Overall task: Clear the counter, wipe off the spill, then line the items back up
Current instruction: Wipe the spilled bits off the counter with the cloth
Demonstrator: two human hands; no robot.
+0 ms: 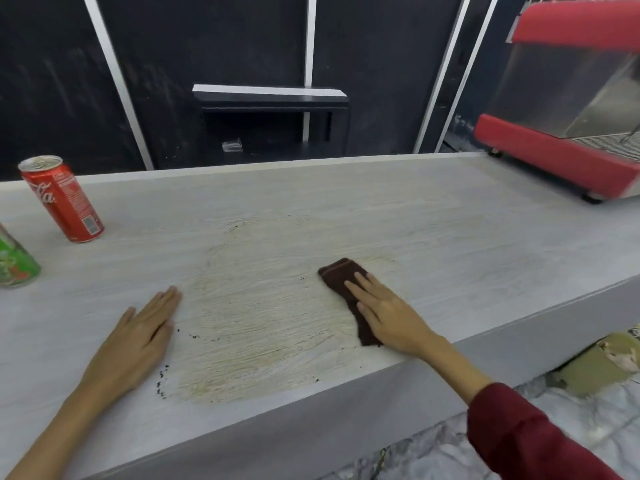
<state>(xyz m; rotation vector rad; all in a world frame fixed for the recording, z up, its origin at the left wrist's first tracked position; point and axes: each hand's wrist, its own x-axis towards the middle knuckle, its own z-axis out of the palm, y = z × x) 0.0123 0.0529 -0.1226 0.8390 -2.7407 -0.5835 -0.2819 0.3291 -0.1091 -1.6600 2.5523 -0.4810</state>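
Note:
A pale wood-grain counter (450, 216) carries a wide yellowish smeared spill (263, 313) in its middle, with dark crumbs along its left and near edges. My right hand (388, 311) lies flat with straight fingers on a folded dark brown cloth (341, 275), pressing it onto the spill's right side. My left hand (138, 334) rests flat and empty on the counter just left of the spill. A red Coca-Cola can (62, 199) stands at the far left. A green can (15, 259) stands at the left edge of the view, partly cut off.
A red espresso machine (568, 147) occupies the counter's far right end. Behind the counter is a dark wall with a black shelf unit (273, 119). Beyond the counter's near edge lies a tiled floor with a beige cardboard piece (599, 365) on it.

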